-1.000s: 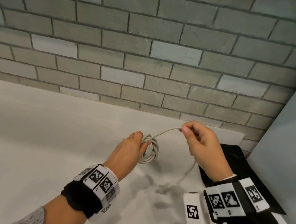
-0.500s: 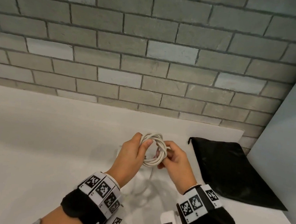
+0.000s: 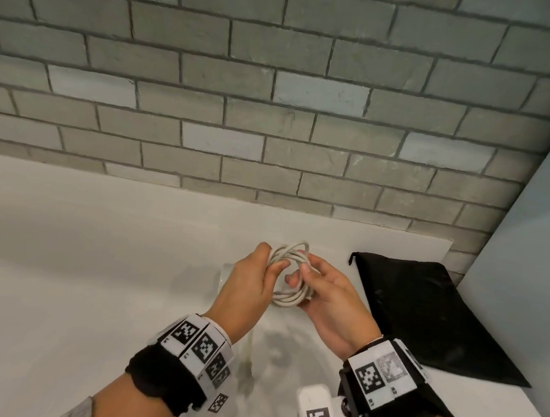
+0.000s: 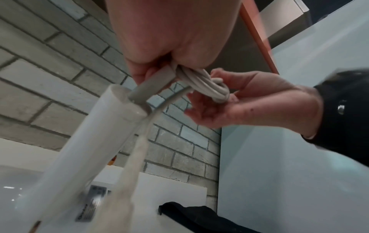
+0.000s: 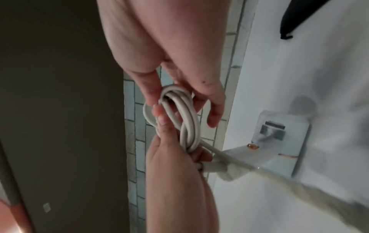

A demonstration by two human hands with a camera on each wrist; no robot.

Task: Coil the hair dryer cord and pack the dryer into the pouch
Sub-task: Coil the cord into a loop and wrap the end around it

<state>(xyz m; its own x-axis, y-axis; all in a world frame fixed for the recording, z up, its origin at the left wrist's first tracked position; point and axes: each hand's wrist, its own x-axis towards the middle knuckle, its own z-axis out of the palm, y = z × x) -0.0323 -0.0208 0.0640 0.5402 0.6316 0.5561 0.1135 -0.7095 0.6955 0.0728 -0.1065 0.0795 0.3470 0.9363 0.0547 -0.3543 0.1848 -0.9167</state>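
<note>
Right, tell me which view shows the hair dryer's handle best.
The left wrist view: the white handle fills the foreground, the cord's sleeve at its end. The head view hides nearly all of it behind the hands; the right wrist view catches only a blurred piece below the coiled cord.

head view looks down from above; both wrist views sit close, sharing the coiled cord [image 3: 289, 277].

Off-white cord [image 3: 289, 277], coiled in pale loops against a white tabletop [image 3: 61, 255]. The dryer [image 4: 83, 149] shows glossy white with a grey collar at its handle end. Right of the cord, a plain black pouch [image 3: 425, 310]. Behind the cord, a grey brick wall [image 3: 278, 91] with darker grout lines and a few lighter bluish bricks. Wristbands [image 3: 193, 345] are black with black-and-white square-code tags.
</note>
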